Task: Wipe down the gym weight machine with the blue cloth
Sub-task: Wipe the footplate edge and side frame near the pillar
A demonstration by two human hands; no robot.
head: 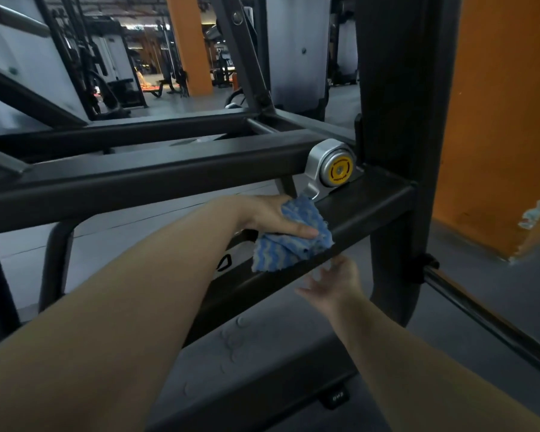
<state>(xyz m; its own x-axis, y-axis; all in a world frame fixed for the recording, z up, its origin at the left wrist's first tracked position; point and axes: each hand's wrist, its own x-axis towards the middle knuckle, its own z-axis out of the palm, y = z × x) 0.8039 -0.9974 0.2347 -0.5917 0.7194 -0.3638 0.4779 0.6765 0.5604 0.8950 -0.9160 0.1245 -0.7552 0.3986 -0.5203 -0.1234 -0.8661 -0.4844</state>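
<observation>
The gym weight machine is a black steel frame; one slanted bar (365,210) runs from lower left up to a thick upright post (396,120). My left hand (262,215) presses the blue cloth (293,241), a wavy blue-and-white rag, onto that bar just below a silver pivot with a yellow cap (337,169). The cloth drapes over the bar's near edge. My right hand (334,285) hovers under the bar with fingers spread, holding nothing, its fingertips close to the cloth's lower edge.
A second black bar (144,179) crosses above my left arm. A grey padded platform (247,363) lies below my forearms. An orange wall (499,120) stands on the right, with a thin black rod (480,319) slanting beneath it. Other machines fill the background.
</observation>
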